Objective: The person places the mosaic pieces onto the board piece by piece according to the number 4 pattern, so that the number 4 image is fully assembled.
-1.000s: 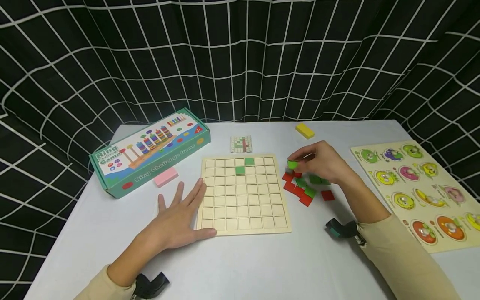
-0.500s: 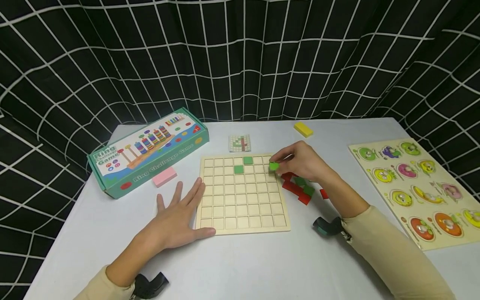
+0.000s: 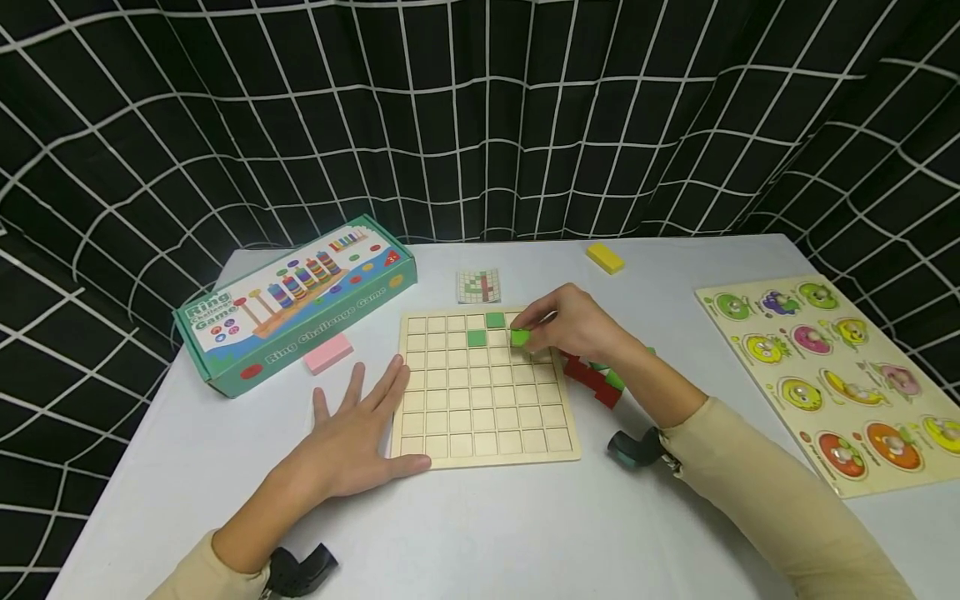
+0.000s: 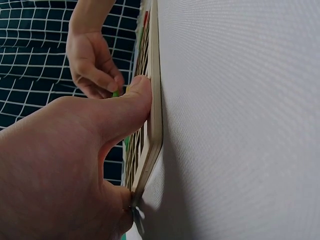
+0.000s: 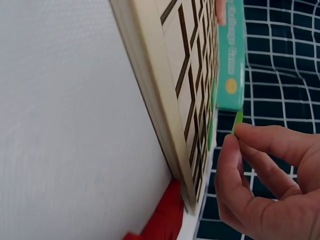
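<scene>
A square wooden grid board (image 3: 487, 400) lies mid-table, with two green tiles (image 3: 477, 338) set in cells of its upper rows. Between thumb and fingertips, my right hand (image 3: 577, 325) pinches another green tile (image 3: 519, 337) over the board's upper right part; the right wrist view shows this tile (image 5: 238, 120) edge-on, raised off the board. My left hand (image 3: 348, 442) rests at the board's left edge with fingers spread, its thumb (image 4: 137, 95) on the front corner. A pile of red tiles (image 3: 592, 380) and green tiles lies right of the board, partly hidden by my right hand and forearm.
Behind the board lies a small pattern card (image 3: 478, 287). A ring game box (image 3: 296, 304) and a pink block (image 3: 328, 354) are at the left. Farther back is a yellow block (image 3: 605, 257); a fruit puzzle board (image 3: 832, 375) lies on the right.
My right hand has carried the green tile leftward from the pile to above the board. The left hand has stayed in place.
</scene>
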Action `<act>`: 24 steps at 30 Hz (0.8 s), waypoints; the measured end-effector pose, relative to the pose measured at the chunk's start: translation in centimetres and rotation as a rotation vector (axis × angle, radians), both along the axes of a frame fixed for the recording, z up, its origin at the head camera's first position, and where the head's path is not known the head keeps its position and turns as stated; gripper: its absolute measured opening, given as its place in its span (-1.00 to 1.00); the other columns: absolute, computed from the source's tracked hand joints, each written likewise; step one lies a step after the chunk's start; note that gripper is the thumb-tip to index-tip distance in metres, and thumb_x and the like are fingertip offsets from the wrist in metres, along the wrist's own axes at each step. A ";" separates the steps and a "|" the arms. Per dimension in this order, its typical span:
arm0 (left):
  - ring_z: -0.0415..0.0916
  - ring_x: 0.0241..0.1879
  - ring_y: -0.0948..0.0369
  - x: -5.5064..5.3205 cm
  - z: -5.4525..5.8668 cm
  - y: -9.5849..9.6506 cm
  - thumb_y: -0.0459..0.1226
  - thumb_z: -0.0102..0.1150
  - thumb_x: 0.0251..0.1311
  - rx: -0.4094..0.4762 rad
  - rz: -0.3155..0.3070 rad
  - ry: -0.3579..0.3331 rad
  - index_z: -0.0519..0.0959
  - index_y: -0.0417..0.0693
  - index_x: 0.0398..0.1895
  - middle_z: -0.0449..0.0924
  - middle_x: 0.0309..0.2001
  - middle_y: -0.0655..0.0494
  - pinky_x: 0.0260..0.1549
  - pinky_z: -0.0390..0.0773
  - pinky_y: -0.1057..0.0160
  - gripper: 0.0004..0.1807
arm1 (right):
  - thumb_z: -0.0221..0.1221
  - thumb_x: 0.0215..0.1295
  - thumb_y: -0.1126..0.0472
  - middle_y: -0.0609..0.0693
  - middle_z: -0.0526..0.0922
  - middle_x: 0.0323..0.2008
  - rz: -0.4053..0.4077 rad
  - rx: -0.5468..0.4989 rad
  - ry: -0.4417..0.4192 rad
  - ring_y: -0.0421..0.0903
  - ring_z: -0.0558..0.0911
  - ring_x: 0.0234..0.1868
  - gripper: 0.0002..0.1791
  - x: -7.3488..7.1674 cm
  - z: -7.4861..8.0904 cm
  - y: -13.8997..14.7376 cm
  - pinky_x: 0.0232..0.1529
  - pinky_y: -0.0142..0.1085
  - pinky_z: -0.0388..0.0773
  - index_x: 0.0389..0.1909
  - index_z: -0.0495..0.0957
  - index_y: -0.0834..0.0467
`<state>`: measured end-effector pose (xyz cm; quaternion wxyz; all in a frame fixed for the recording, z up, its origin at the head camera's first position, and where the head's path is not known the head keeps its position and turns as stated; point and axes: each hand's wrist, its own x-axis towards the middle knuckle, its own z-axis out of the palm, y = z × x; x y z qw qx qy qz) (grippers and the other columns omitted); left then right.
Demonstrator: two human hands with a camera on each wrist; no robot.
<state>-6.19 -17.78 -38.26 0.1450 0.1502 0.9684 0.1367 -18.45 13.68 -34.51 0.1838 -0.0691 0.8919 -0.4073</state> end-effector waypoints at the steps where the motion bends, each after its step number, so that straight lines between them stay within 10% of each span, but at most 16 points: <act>1: -0.37 0.66 -0.30 0.0 0.0 0.0 0.49 0.20 0.10 0.000 0.000 -0.001 -0.17 0.11 0.73 -0.33 0.73 0.19 0.27 -0.31 -0.74 0.31 | 0.45 0.06 0.40 0.07 0.77 -0.07 0.004 0.003 0.003 -0.02 0.63 -0.12 -0.68 0.0 0.0 -0.2 -0.16 -0.25 0.59 -0.12 0.83 0.11; 24: -0.34 0.65 -0.31 0.0 0.0 -0.1 0.49 0.17 0.12 -0.009 -0.013 0.012 -0.14 0.08 0.73 -0.34 0.73 0.20 0.25 -0.27 -0.75 0.29 | 0.46 0.05 0.39 0.01 0.75 -0.19 0.065 0.044 -0.016 -0.04 0.58 -0.07 -0.68 0.0 0.0 -3.7 -0.05 -0.24 0.53 -0.14 0.84 0.05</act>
